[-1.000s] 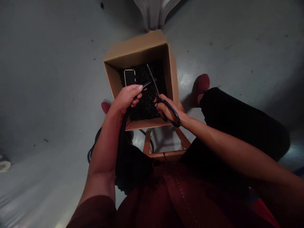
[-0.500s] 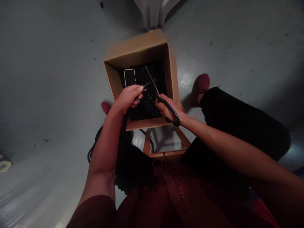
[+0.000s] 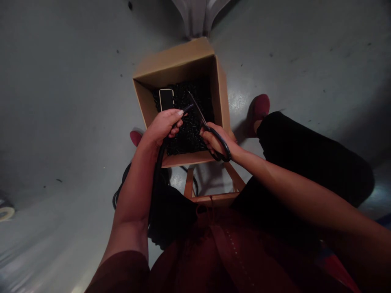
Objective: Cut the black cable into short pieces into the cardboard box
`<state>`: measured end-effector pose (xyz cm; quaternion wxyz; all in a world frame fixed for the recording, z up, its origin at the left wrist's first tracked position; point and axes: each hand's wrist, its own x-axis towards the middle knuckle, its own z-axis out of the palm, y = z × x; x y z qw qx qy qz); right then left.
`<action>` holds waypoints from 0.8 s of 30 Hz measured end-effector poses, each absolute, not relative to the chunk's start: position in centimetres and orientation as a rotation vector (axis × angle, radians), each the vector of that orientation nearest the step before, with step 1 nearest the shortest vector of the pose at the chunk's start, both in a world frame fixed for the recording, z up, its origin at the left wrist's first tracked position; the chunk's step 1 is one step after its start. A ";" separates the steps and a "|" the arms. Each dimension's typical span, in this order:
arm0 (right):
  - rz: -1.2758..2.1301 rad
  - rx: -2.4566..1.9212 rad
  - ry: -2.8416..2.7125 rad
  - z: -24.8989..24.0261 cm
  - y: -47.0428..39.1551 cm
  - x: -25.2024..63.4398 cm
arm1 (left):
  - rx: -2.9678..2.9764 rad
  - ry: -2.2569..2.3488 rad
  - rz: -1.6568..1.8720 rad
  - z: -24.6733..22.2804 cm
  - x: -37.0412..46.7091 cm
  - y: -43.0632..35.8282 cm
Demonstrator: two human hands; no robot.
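Observation:
My left hand (image 3: 168, 124) is closed around a black ribbed tube (image 3: 188, 108), whose short end sticks out past the thumb. The rest of the tube trails back under my left forearm toward my lap. In my right hand (image 3: 214, 140) is a pair of scissors (image 3: 198, 106) with black handles, the blades pointing up and away, just beyond the tube's end. Both hands are over an open cardboard box (image 3: 222, 87). Many small black cut pieces (image 3: 191, 132) cover its bottom. A phone with a pale edge (image 3: 166, 99) lies on them, partly behind my left hand.
A grey plastic leg (image 3: 200, 20) stands at the box's far side. Wooden stool legs (image 3: 189, 183) are between my knees, with a dark tube looping nearby. My shoes (image 3: 261, 106) flank the box. A roll of tape (image 3: 6, 213) is on the floor at far left.
The scissors have shifted slightly, their tip now a little lower and nearer me. My left hand has barely moved, and the tube's end still sticks out of it.

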<state>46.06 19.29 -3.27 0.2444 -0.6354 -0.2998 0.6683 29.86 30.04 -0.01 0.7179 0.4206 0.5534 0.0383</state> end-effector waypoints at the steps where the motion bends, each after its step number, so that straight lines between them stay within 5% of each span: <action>1: 1.820 -1.749 -0.792 -3.3 19.3 46.0 | 0.930 1.222 0.094 0.1 29.8 30.1; 24: 1.880 -1.636 -0.974 -3.1 19.1 45.5 | 0.889 1.171 0.212 0.4 28.9 30.6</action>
